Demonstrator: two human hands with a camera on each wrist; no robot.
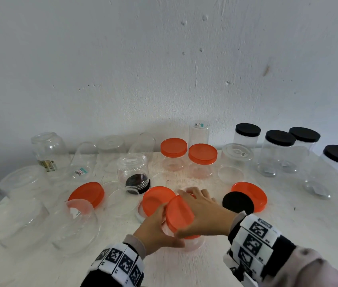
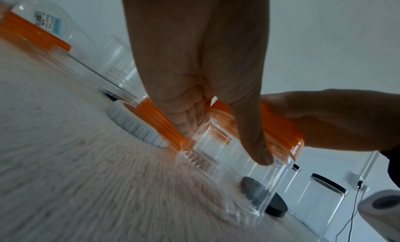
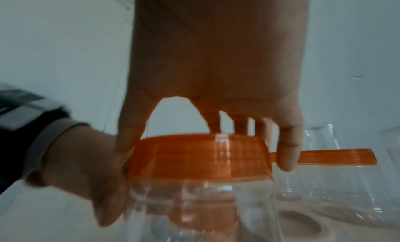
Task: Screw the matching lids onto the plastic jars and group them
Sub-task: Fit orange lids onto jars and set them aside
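A small clear plastic jar (image 1: 193, 243) stands near the table's front middle with an orange lid (image 1: 179, 214) tilted on its mouth. My left hand (image 1: 159, 226) grips the jar's side; in the left wrist view its thumb and fingers (image 2: 223, 141) wrap the clear jar (image 2: 227, 174) just under the lid (image 2: 281, 131). My right hand (image 1: 195, 212) lies over the lid from the right. In the right wrist view its fingers (image 3: 205, 143) curl round the lid's rim (image 3: 199, 158) above the jar (image 3: 194, 208).
Two orange-lidded jars (image 1: 173, 154) stand behind, and several black-lidded jars (image 1: 279, 150) at the back right. Loose orange lids (image 1: 87, 193) (image 1: 156, 198) (image 1: 250, 194) and a black lid (image 1: 238, 203) lie around my hands. Open clear jars (image 1: 50, 152) crowd the left.
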